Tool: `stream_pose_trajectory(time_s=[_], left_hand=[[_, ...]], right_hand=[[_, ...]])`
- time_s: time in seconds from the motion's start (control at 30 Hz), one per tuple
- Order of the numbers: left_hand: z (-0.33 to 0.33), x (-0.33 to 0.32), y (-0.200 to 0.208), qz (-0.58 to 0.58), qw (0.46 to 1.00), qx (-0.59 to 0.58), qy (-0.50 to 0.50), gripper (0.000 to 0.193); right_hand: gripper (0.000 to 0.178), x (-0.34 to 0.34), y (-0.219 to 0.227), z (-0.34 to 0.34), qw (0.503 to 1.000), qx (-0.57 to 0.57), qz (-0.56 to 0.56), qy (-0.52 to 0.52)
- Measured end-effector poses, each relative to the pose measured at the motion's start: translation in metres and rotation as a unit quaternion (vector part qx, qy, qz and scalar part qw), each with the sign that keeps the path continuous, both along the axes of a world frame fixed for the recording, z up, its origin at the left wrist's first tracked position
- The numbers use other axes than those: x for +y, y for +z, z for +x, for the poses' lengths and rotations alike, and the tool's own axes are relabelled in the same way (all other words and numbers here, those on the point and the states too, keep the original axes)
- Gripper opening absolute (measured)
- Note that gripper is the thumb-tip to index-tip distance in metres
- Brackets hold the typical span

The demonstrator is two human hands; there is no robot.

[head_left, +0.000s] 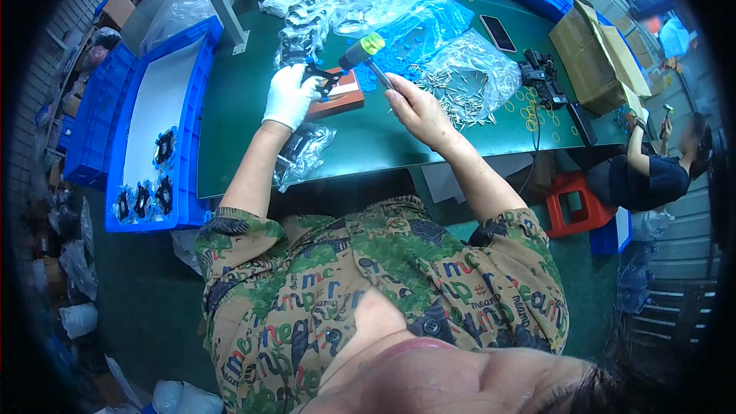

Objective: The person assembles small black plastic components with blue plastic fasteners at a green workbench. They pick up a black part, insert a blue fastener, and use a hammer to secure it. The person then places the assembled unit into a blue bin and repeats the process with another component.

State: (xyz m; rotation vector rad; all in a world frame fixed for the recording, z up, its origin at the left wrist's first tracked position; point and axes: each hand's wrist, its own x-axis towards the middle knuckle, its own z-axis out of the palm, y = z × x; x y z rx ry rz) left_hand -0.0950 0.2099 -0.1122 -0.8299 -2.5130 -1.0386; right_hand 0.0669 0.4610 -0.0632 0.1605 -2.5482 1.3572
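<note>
My left hand (290, 96), in a white glove, is closed on a black bracket-like part (328, 79) over a reddish-brown block (337, 103) on the green table. My right hand (418, 111) is bare and wrapped round the handle of a mallet (363, 52) with a dark and yellow-green head. The mallet head is just above the bracket's right end; whether they touch I cannot tell. Small blue pieces (410, 44) are spread beyond the block. A clear bag of metal pins (460, 92) lies open to the right of them.
Plastic-wrapped parts (303, 31) lie behind my left hand, and another plastic bag (303, 155) is at the near edge. A blue crate (184, 161) at left holds several black parts. At right are a phone (498, 33), yellow rings (531, 111), a cardboard box (590, 61) and a seated co-worker (652, 172).
</note>
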Motion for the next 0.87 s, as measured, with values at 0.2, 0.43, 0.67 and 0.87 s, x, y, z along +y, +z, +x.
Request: stream_pose_trajectory(time_s=[0.2,0.43,0.67,0.87], left_hand=[[0.006,0.007,0.013,-0.057,0.997,0.045,0.002,0.033],[0.017,0.010,0.027,-0.057,0.998,0.041,0.007,0.028],[0.015,0.010,0.023,-0.070,0.996,0.060,0.017,0.030],[-0.007,-0.025,0.019,0.176,0.976,-0.117,0.060,0.039]], right_hand=[[0.038,-0.001,0.025,-0.023,0.988,0.107,0.107,0.025],[0.036,-0.003,0.069,-0.032,0.967,0.213,0.138,0.004],[0.038,0.005,0.085,-0.016,0.979,0.125,0.163,-0.002],[0.050,0.035,0.064,0.009,0.978,-0.050,0.162,0.117]])
